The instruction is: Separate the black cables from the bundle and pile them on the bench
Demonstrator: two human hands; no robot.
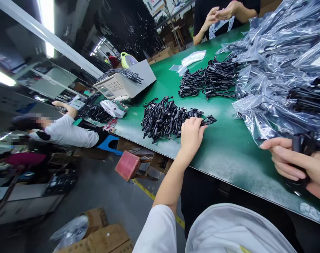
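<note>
My left hand (pixel 191 135) is closed at the right end of a heap of black cables (pixel 160 119) on the green table. A coiled black cable (pixel 209 120) sticks out past its fingertips. At the right edge of the view, my right hand (pixel 294 163) wraps its fingers around a black object (pixel 298 144). The fingers hide much of that object, so its kind is unclear. Just beyond this hand lie clear plastic bags (pixel 267 116) with black cables inside.
Rows of bundled cables (pixel 207 79) and some flat white bags (pixel 193 59) lie farther back on the green table (pixel 165 77). A grey instrument (pixel 125 82) stands at left. Across the table are a co-worker's hands (pixel 221 14); another person (pixel 67 128) works at left. A red-topped stool (pixel 127 165) stands below.
</note>
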